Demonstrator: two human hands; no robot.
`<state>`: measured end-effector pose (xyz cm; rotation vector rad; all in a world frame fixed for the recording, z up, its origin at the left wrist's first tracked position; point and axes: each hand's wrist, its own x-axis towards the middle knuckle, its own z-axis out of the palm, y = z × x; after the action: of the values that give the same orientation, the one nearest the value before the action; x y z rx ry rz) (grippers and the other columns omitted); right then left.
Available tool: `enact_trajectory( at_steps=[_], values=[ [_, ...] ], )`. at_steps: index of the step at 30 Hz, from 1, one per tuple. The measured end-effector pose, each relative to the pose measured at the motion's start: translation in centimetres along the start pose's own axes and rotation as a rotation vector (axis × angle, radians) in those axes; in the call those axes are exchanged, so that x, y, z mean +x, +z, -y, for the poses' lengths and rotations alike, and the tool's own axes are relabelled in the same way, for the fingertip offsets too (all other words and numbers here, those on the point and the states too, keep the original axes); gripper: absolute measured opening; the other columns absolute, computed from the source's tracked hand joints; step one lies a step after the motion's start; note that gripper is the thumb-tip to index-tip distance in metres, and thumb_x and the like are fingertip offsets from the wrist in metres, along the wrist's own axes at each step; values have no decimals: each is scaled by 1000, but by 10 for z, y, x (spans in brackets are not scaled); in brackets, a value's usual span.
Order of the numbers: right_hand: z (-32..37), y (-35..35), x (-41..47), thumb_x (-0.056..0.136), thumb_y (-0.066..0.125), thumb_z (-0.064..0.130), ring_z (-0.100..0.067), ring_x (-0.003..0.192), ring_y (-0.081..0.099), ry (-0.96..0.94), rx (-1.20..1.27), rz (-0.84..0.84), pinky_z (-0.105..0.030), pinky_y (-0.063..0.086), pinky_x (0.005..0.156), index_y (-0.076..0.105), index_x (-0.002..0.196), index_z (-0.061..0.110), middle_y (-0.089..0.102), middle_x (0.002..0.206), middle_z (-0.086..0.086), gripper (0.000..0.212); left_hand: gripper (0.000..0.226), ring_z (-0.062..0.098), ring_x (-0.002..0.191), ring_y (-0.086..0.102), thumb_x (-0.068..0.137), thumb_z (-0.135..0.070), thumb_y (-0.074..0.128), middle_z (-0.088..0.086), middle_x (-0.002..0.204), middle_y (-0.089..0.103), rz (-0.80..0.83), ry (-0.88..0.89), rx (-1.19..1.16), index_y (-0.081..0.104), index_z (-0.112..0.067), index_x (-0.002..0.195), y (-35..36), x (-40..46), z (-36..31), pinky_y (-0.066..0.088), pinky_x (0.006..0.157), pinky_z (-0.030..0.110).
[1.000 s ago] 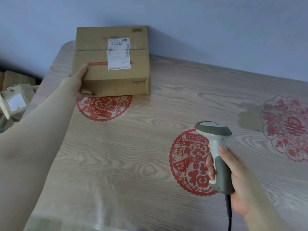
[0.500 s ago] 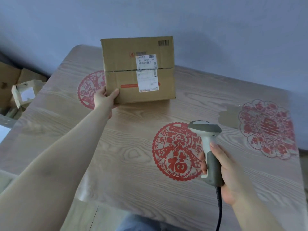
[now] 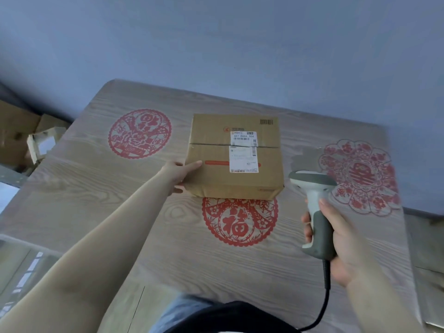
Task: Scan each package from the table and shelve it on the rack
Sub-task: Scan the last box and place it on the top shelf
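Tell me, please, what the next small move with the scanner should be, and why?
Probably tilt the scanner toward the white label on the cardboard box. The label faces up and unobstructed, the left hand holds the box's left edge, and the right hand grips the scanner just right of the box.

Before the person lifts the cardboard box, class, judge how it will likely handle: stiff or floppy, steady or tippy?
Probably stiff: the cardboard box shows square edges. Unlikely to tip: it lies flat and wide on the table. Perhaps fairly light, since the left hand alone grips its side.
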<state>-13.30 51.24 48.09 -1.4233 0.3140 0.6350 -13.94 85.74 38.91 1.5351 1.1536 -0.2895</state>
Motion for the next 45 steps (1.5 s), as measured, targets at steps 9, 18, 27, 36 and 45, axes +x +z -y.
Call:
enact_trajectory(
  at_steps=[9,18,27,36,45],
  values=[
    [-2,-1,7,81,61,44,-13,54,53,7,-5,21,-27,44,54,63,97,12,63,75,-7,35,76,32,103,59,80,-40,79,11,118,59,205,-109,-345,43,-16,142,26,2,4,59,72,52],
    [-11,6,6,71,67,52,-14,53,54,15,-23,46,-28,46,53,63,102,11,64,74,-6,51,84,33,114,56,77,-35,81,8,132,50,282,-81,-326,32,-27,145,21,-4,20,59,77,53],
    [-12,9,0,77,61,44,-13,52,53,5,-27,51,-26,45,52,63,99,12,64,72,-5,39,69,22,101,62,78,-46,79,7,114,63,343,-186,-260,49,-14,131,63,-29,43,54,72,38],
    [-23,5,-7,77,61,44,-14,53,53,14,-20,28,-26,45,51,61,104,10,63,74,-7,43,77,23,108,63,71,-51,82,6,117,68,301,-114,-384,57,-14,133,68,-16,27,52,96,40],
    [-24,5,-14,71,65,48,-13,52,54,14,5,-6,-24,46,50,62,104,10,63,74,-6,51,61,27,107,66,72,-43,82,8,113,72,313,-70,-373,65,-17,123,77,-16,37,56,88,41]
  ],
)
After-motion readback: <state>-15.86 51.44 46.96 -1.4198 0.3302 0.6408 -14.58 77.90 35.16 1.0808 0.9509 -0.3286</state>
